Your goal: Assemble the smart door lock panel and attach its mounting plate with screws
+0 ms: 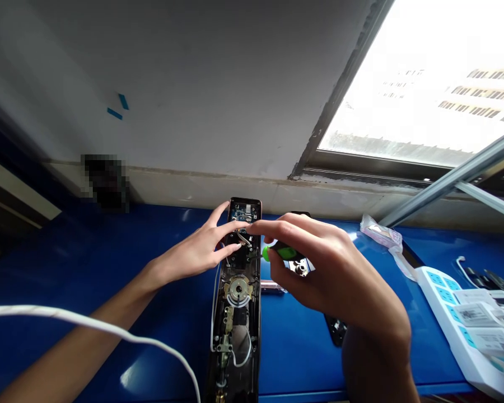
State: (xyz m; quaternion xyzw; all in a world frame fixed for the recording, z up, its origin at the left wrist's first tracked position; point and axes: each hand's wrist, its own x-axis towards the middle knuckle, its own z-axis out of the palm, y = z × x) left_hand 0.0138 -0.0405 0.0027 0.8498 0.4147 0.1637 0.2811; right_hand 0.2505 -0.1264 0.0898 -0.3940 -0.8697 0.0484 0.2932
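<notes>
A long black device housing [240,263] lies opened on the blue table, its far end near the wall. Inside show a blue circuit board [241,214], white wires [244,239] and a round metal part [239,288]. My left hand [193,249] reaches in from the left, fingers spread over the upper housing, fingertips by the wires and board. My right hand [319,252] is closed round a screwdriver [283,252] with a green and black handle. The screwdriver's shaft points left into the housing, just below my left fingertips; its tip is too small to make out.
The blue table [163,336] runs along a wall with a window [424,95]. A white cable [88,322] crosses over my left forearm. On the right stand a white power strip [445,313] with several plugs and a plastic-wrapped item [382,235]. Dark parts [336,330] lie beneath my right hand.
</notes>
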